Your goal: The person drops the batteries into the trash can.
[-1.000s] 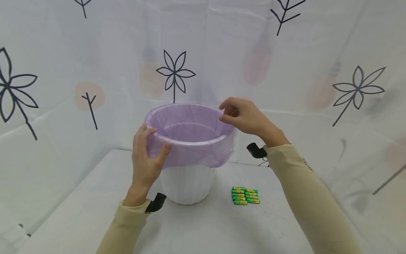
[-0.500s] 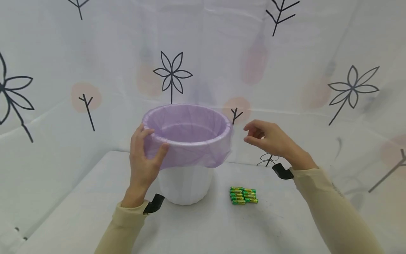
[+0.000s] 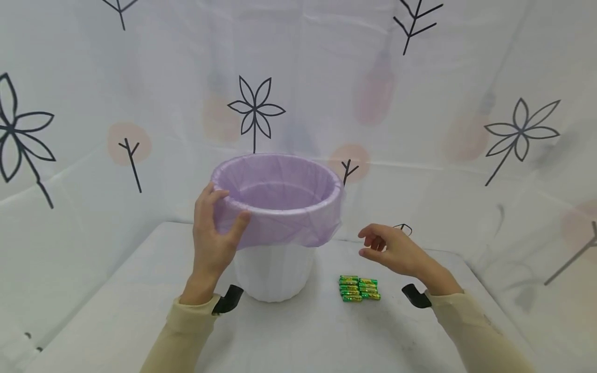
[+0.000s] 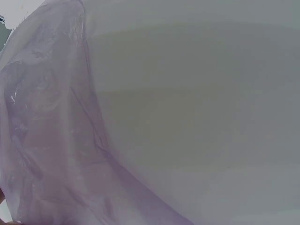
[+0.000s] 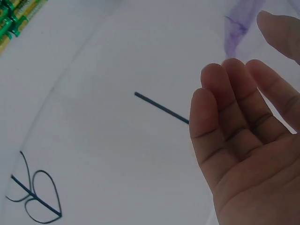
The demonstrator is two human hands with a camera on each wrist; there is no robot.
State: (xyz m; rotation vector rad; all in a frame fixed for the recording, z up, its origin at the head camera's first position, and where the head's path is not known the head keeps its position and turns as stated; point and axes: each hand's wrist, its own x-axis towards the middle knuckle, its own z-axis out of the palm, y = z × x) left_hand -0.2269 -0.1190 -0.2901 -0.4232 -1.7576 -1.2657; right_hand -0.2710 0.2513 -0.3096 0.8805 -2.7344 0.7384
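Observation:
A white trash bin (image 3: 275,274) stands upright on the table, lined with a purple trash bag (image 3: 289,228) folded down over its rim. My left hand (image 3: 212,243) holds the bin at its left side, fingers at the rim and thumb against the bag-covered front. The left wrist view is filled by the purple bag (image 4: 51,140) and the bin's pale wall (image 4: 197,117). My right hand (image 3: 396,251) hovers right of the bin with loosely bent fingers and nothing in them. Below and left of it, several green and gold batteries (image 3: 359,288) lie in two columns.
The white-covered table (image 3: 298,342) carries the bin and batteries. Behind it hangs a white curtain (image 3: 298,62) printed with flowers and twigs. A corner of the batteries (image 5: 14,18) shows in the right wrist view.
My right hand has left the bag's right rim, moved right, then dropped to a place above and right of the batteries. My left hand stays at the bin's left side.

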